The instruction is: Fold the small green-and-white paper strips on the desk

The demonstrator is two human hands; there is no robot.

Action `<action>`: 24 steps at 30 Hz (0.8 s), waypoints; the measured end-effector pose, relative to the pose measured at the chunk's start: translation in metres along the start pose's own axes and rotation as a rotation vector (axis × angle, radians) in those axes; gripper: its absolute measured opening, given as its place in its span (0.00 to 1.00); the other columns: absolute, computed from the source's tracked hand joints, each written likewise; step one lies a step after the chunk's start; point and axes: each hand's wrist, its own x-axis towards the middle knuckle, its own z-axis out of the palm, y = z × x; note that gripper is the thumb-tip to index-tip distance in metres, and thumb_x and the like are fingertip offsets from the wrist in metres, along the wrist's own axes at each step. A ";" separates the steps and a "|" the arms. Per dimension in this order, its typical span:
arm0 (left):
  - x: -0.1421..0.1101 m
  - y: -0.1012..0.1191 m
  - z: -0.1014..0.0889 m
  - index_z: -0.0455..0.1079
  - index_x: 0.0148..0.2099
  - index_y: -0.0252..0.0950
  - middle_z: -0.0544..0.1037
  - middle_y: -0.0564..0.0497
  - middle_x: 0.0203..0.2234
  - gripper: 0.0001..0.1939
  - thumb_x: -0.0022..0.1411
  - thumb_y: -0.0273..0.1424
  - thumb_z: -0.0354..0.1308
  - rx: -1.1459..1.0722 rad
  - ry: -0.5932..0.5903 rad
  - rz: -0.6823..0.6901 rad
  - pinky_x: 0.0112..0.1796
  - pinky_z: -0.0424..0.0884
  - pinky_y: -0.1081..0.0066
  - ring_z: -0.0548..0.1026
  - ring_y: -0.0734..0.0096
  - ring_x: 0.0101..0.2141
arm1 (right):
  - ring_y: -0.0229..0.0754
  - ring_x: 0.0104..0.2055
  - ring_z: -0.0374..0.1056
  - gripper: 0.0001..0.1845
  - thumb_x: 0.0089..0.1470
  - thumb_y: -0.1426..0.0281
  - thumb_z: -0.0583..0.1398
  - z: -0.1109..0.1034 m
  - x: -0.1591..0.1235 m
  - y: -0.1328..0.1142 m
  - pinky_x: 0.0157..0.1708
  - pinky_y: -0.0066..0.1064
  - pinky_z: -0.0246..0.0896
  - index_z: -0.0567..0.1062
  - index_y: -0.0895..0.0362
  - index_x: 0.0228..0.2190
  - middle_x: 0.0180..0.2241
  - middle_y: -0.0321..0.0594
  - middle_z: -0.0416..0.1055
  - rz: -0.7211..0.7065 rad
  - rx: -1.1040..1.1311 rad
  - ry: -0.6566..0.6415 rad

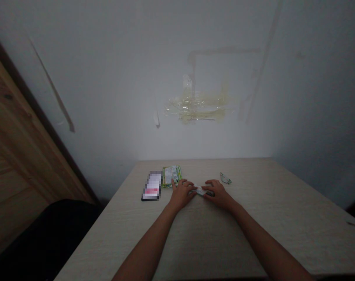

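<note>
Between my two hands is a small whitish piece (200, 190), flat and thin like paper or wrapper. A dark patch shows at its right end, and its exact kind cannot be made out. My left hand (182, 193) holds its left end between bent fingers and thumb. At its right end, my right hand (218, 194) pinches it the same way. Both hands rest low over the table, and the fingers partly cover the piece. Just behind my left fingers lies a green and white printed packet (172, 174), its lower right corner partly hidden by that hand.
A phone (152, 186) with a lit, blurred screen lies left of the packet. Beyond my right hand sits a small green-edged scrap (225, 178). The pale wooden table (282, 218) meets a wall (121, 97) with tape marks. Wooden boards (27, 128) stand at the left.
</note>
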 end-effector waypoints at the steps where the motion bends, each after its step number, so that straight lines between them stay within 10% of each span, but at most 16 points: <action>1: 0.000 0.000 0.000 0.73 0.51 0.55 0.75 0.53 0.51 0.13 0.65 0.42 0.55 0.002 0.001 -0.003 0.58 0.27 0.31 0.61 0.56 0.58 | 0.52 0.54 0.62 0.18 0.53 0.62 0.63 0.000 0.000 0.000 0.54 0.46 0.58 0.78 0.51 0.47 0.50 0.50 0.69 -0.006 0.006 0.006; 13: 0.000 0.001 0.003 0.72 0.51 0.54 0.74 0.53 0.50 0.14 0.65 0.43 0.55 0.055 0.081 0.010 0.59 0.34 0.30 0.64 0.58 0.56 | 0.47 0.43 0.66 0.13 0.55 0.63 0.62 -0.004 0.004 -0.009 0.45 0.39 0.62 0.81 0.53 0.41 0.38 0.45 0.73 0.002 0.066 0.037; 24: 0.004 0.004 0.002 0.50 0.68 0.41 0.63 0.40 0.61 0.37 0.60 0.41 0.58 0.103 0.108 -0.249 0.61 0.42 0.36 0.59 0.52 0.61 | 0.46 0.42 0.70 0.17 0.60 0.61 0.55 0.000 0.007 0.001 0.50 0.41 0.57 0.79 0.54 0.43 0.36 0.43 0.78 0.086 0.085 0.161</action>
